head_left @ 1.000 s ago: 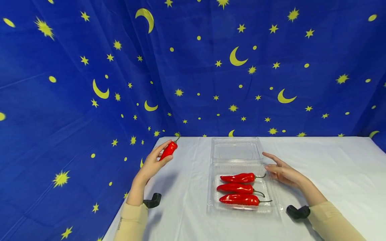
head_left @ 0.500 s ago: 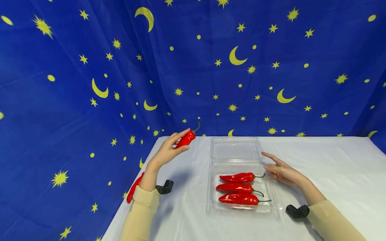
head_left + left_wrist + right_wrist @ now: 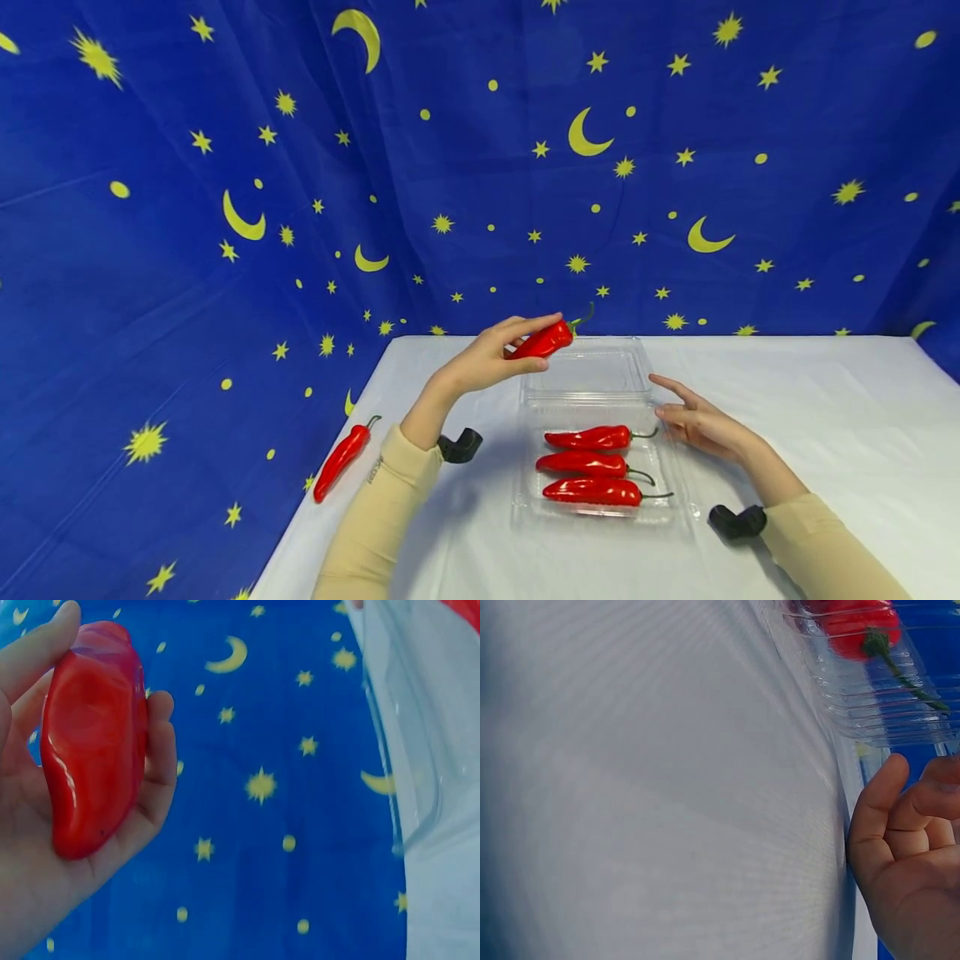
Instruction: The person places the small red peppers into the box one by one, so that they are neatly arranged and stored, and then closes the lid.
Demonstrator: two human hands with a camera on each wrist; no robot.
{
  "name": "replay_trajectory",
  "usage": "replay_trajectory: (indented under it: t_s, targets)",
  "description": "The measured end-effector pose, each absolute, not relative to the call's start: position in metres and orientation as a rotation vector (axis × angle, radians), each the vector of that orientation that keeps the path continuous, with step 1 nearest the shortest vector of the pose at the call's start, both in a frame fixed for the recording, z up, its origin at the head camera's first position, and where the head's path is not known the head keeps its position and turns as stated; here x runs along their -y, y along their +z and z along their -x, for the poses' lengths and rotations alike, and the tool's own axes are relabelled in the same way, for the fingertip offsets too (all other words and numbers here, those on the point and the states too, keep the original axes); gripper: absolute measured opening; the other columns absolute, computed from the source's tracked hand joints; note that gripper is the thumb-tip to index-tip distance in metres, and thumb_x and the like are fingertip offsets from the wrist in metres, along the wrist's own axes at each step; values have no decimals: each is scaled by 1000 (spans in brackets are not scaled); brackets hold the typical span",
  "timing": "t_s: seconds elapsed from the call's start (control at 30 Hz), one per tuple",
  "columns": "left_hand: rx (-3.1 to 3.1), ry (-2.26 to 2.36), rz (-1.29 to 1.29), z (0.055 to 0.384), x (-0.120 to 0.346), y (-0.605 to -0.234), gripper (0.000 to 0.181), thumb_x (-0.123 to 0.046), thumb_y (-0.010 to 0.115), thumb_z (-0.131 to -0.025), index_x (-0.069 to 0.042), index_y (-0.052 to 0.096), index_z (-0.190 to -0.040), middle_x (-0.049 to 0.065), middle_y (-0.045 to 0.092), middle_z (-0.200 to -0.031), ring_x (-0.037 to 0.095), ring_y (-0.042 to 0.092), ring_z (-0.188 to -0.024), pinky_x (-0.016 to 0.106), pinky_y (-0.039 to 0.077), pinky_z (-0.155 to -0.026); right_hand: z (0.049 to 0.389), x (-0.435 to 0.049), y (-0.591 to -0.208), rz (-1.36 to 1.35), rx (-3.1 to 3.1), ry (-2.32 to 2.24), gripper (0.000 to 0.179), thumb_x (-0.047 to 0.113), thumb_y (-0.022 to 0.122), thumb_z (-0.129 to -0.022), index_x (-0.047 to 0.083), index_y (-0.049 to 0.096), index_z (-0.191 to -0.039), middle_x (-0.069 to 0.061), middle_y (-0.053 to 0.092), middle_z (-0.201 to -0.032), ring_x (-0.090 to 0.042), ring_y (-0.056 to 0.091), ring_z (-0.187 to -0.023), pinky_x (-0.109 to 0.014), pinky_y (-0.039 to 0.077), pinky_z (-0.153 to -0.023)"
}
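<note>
My left hand (image 3: 487,360) holds a red pepper (image 3: 546,341) between thumb and fingers, raised in front of the lid (image 3: 600,375) of a clear plastic clamshell box. In the left wrist view, that pepper (image 3: 94,742) lies along the palm, its stem out of sight. Three red peppers (image 3: 588,464) rest side by side in the box's base (image 3: 528,500), stems to the right. My right hand (image 3: 705,425) is at the box's right side, fingers loosely extended and holding nothing. Whether its fingertips touch the plastic, I cannot tell.
Another red pepper (image 3: 345,460) lies at the left edge of the white-covered table (image 3: 847,417). A blue curtain (image 3: 480,167) with yellow moons and stars hangs behind and to the left. Black wrist mounts (image 3: 738,523) stick out beside both sleeves.
My left hand has carried its pepper rightward from the table's left side to the front of the lid. The pepper at the left edge has come into full view. My right hand stays put.
</note>
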State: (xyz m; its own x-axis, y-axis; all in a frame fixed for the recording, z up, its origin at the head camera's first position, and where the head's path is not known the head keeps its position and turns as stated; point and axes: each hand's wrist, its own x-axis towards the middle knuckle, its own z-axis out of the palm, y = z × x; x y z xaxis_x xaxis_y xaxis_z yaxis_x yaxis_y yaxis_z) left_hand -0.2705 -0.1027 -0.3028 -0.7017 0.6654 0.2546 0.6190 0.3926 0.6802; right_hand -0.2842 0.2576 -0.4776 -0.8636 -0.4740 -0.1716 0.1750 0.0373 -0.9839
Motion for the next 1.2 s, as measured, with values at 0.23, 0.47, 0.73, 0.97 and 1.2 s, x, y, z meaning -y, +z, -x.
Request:
replay_trajectory:
  t_s: [0.23,0.47,0.73,0.97,1.2]
  targets:
    - [-2473,1101,-1298,265,75,-308,63,-26,67,-89,-25,39,-146,3,52,-123,16,53,-98,26,48,-79,284,-257,-477,294,-1853,-1883,75,10,52,-97,15,1,-152,-11,43,-103,-12,46,-77,-27,45,-71]
    - [-2431,1002,-1366,264,57,-323,63,-25,69,-87,-21,42,-144,0,48,-136,11,48,-109,24,46,-85,285,-257,-476,289,-1843,-1898,77,12,54,-96,15,2,-152,-20,38,-122,-14,48,-89,-31,46,-78]
    - [-2411,773,-1344,262,41,-356,61,-28,68,-88,-21,43,-143,-1,52,-131,7,47,-112,21,41,-90,284,-259,-478,336,-1837,-1894,74,12,51,-97,13,1,-152,-14,45,-110,-13,48,-87,-31,46,-78]
    - [-2363,646,-1341,259,31,-384,60,-32,65,-90,-25,42,-144,-5,50,-134,5,46,-114,23,39,-94,283,-261,-481,391,-1807,-1919,75,8,50,-97,11,-1,-152,-3,49,-87,-11,45,-73,-26,42,-68]
    - [-2334,613,-1342,258,31,-391,60,-29,66,-89,-25,42,-144,-5,49,-136,5,45,-118,22,37,-96,284,-261,-480,385,-1827,-1911,75,10,51,-97,11,0,-151,-1,44,-77,-13,42,-66,-26,37,-62]
